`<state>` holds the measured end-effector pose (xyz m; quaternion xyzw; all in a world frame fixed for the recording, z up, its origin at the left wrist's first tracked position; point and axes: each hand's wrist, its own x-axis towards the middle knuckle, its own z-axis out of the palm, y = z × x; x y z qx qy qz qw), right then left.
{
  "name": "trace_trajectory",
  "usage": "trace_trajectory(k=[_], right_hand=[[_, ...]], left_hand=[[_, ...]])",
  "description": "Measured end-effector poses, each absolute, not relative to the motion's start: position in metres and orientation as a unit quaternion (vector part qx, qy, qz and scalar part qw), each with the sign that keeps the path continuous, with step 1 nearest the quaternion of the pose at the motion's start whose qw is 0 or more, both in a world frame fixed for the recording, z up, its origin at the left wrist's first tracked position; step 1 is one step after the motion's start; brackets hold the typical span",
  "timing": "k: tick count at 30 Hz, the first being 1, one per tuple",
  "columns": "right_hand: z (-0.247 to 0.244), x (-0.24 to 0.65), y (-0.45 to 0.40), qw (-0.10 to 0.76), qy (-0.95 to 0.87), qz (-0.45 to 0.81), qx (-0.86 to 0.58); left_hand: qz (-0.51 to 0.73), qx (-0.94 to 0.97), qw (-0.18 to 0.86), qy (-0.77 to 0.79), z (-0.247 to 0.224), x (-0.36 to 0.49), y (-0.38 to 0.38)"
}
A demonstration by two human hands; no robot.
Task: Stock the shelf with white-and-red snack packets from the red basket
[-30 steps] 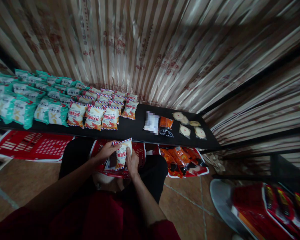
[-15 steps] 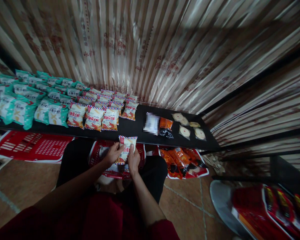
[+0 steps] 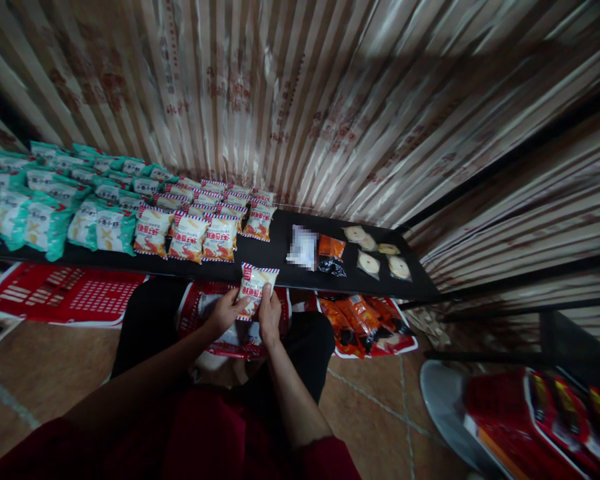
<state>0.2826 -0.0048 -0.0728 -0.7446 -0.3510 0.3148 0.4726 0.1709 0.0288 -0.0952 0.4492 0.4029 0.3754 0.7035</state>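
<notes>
Between my two hands is a small snack bag point(image 3: 253, 285) with a striped top edge, red lettering and a cream front. My left hand point(image 3: 227, 311) grips its left side, and my right hand point(image 3: 270, 313) grips its right side with the thumb on the front. The bag is held upright at the near edge of a black shelf point(image 3: 260, 255), above my lap. Rows of matching snack bags point(image 3: 187, 237) stand on the shelf just beyond my left hand. Farther left stand rows of green and white snack bags point(image 3: 45, 223).
Right on the shelf lie a blurred-out packet point(image 3: 303, 248), an orange and black packet point(image 3: 331, 253) and several round pale packs point(image 3: 369, 264). Below are red baskets point(image 3: 63, 293), one with orange packets point(image 3: 357, 317). A grey stool point(image 3: 443, 400) bears a red container point(image 3: 500, 407). Striped curtain point(image 3: 250, 87) hangs behind.
Both hands have raised the snack bag slightly, toward the shelf and a little to the right. Its front lettering shows more fully. The bags on the shelf stay where they were.
</notes>
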Motion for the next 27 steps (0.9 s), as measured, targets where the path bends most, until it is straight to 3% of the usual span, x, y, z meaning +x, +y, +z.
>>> trace_trajectory(k=[4,15,27], right_hand=[[-0.066,0.286,-0.005,0.537,-0.354,0.402,-0.652],[-0.069,0.303,-0.007,0.528,-0.371,0.509,-0.57],[-0.077,0.318,0.009,0.515,-0.388,0.388,-0.658]], left_hand=[[0.371,0.475,0.665,0.441,-0.094,0.167,0.036],[0.352,0.546,0.594,0.475,-0.083,0.167,0.055],[0.342,0.633,0.476,0.505,-0.065,0.184,0.064]])
